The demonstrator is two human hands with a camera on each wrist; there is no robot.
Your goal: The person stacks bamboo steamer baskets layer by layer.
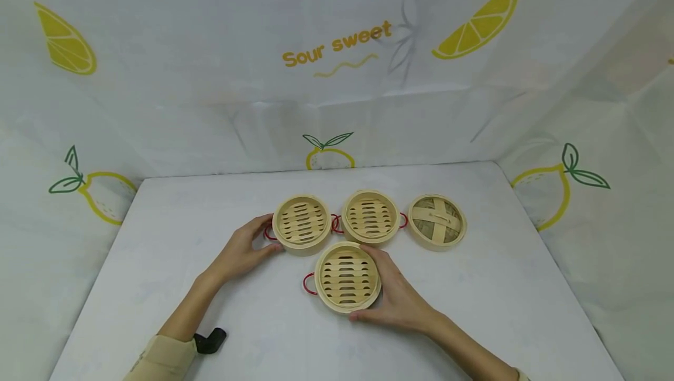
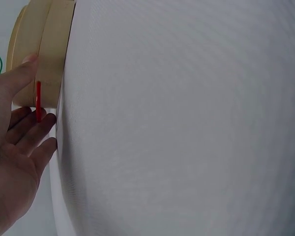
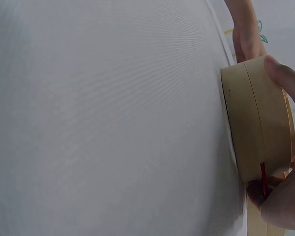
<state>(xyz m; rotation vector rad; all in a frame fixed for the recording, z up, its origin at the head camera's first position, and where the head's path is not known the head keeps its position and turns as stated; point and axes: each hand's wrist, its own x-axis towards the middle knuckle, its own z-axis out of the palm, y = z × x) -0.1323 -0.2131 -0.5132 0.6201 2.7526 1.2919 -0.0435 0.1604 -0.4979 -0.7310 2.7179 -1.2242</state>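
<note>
Round bamboo steamer baskets with slatted bottoms and red loop handles stand on the table. My left hand (image 1: 247, 252) holds the left steamer basket (image 1: 302, 221) by its left side, thumb in front. In the left wrist view its thumb (image 2: 19, 76) lies on the basket wall and the other fingers are by the red handle (image 2: 39, 101). My right hand (image 1: 397, 293) grips the front steamer basket (image 1: 347, 278) round its right side, thumb at the near edge. Behind it sits the middle steamer basket (image 1: 370, 217), its handle overlapping the left basket's.
A woven bamboo lid (image 1: 437, 221) with crossed strips tops the round piece at the right of the back row. A black strap end (image 1: 210, 341) sticks out at the left sleeve. White lemon-print cloth (image 1: 237, 123) hangs behind the white table (image 1: 474, 322) and at both sides.
</note>
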